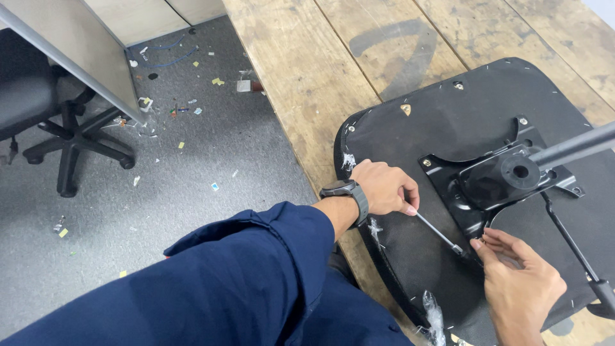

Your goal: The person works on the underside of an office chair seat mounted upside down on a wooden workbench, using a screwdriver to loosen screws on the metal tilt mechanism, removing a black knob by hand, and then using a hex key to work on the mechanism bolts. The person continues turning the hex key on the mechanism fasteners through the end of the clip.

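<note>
An upturned black chair seat (448, 109) lies on a wooden table (301, 70), with a black metal mechanism plate (496, 176) bolted to its underside. My left hand (384, 187), with a dark watch on its wrist, is shut on the handle of a thin metal screwdriver (439, 234). The tool's tip meets the plate's near corner. My right hand (519, 285) rests on the seat, and its fingertips pinch at that same corner by the tool's tip. Whether they hold a screw is too small to tell.
A black lever (570, 247) runs from the plate toward the seat's near right edge. A grey rod (576, 146) sticks out right. Plastic wrap scraps (434, 314) cling to the seat rim. A black office chair (70, 138) stands on the littered grey carpet at left.
</note>
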